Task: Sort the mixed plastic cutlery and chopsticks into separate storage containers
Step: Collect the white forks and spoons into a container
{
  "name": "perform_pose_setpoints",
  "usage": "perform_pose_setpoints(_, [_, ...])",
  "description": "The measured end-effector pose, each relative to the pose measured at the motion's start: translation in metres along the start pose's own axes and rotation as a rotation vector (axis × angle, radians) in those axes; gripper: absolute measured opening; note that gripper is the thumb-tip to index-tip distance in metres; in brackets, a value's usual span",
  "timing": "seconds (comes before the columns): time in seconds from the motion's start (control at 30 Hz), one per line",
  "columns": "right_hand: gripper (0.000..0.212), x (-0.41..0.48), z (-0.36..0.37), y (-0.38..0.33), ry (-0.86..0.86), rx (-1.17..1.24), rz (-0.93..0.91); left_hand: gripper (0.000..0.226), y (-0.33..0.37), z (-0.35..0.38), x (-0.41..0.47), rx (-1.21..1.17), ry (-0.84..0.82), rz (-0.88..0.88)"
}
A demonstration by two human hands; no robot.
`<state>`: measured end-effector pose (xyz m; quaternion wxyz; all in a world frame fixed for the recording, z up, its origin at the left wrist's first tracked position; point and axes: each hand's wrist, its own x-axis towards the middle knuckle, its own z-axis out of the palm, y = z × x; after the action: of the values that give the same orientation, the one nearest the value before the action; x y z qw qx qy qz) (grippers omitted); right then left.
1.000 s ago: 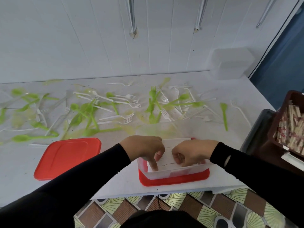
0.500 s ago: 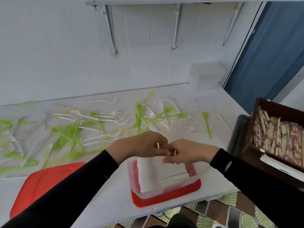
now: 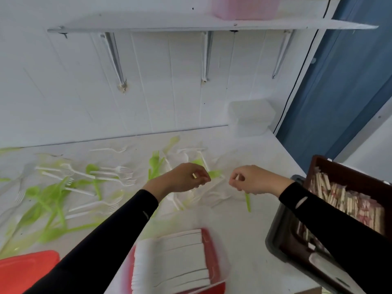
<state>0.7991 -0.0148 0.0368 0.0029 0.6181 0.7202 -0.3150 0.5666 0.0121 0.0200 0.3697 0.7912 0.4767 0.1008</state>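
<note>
L hand (image 3: 186, 177), R hand (image 3: 252, 180) each pinch thin pale sliver (image 3: 194, 176)

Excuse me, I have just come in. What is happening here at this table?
A person is sorting plastic cutlery. The left hand and the right hand are raised over the table, each pinching a small pale piece; I cannot tell what it is. Loose green and white cutlery lies scattered there. A stack of white cutlery sits in a clear tub, and wrapped chopsticks fill a brown crate.
</note>
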Motion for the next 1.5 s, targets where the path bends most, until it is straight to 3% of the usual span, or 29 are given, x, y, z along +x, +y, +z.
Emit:
perform_pose_setpoints(0.1, [0.026,0.02,0.001,0.027,-0.105,-0.261,0.092,0.016,-0.004,0.013,0.026,0.095,-0.029,-0.064])
perform_pose_setpoints(0.2, [0.019,0.04,-0.013,0.045,-0.069,-0.302,0.161,0.015,-0.007,0.025,0.049,0.164,-0.045,-0.131])
perform_pose_setpoints(0.37, [0.024,0.069,-0.032,0.07,-0.04,-0.408,0.326,0.012,-0.006,0.038,0.077,0.208,-0.002,-0.197])
perform_pose_setpoints(0.43, [0.011,0.08,-0.03,0.077,-0.068,-0.411,0.351,0.021,-0.005,0.041,0.088,0.218,0.021,-0.211])
perform_pose_setpoints(0.57, [0.013,0.089,-0.024,0.08,-0.043,-0.352,0.352,0.039,-0.012,0.048,0.098,0.169,0.033,-0.235])
perform_pose_setpoints(0.77, [0.016,0.093,-0.018,0.081,-0.041,-0.251,0.331,0.023,-0.018,0.055,0.098,0.25,0.009,-0.207])
perform_pose_setpoints(0.93, [0.045,0.094,-0.027,0.076,0.088,0.053,0.272,0.009,-0.015,0.037,0.093,-0.037,0.296,-0.143])
perform_pose_setpoints(1.03, [0.012,0.096,-0.033,0.066,0.187,0.366,0.179,0.006,-0.006,0.021,0.089,-0.228,0.643,-0.103])
perform_pose_setpoints(1.1, [0.011,0.1,-0.036,0.052,0.18,0.64,0.146,0.006,0.002,0.013,0.085,-0.396,0.903,-0.013])
perform_pose_setpoints(1.17, [0.011,0.105,-0.036,0.034,0.112,0.909,0.155,0.003,0.009,0.01,0.08,-0.558,1.048,0.114])
perform_pose_setpoints(1.23, [0.016,0.114,-0.036,0.015,0.013,1.109,0.216,0.01,0.011,0.01,0.076,-0.575,1.07,0.229])
perform_pose_setpoints(1.37, [0.021,0.131,-0.031,-0.001,-0.173,1.584,0.234,0.024,0.002,0.015,0.081,-0.291,0.934,0.401])
perform_pose_setpoints(1.5, [0.026,0.135,-0.03,0.005,-0.225,1.687,0.104,0.015,-0.011,0.024,0.093,-0.062,0.709,0.57])
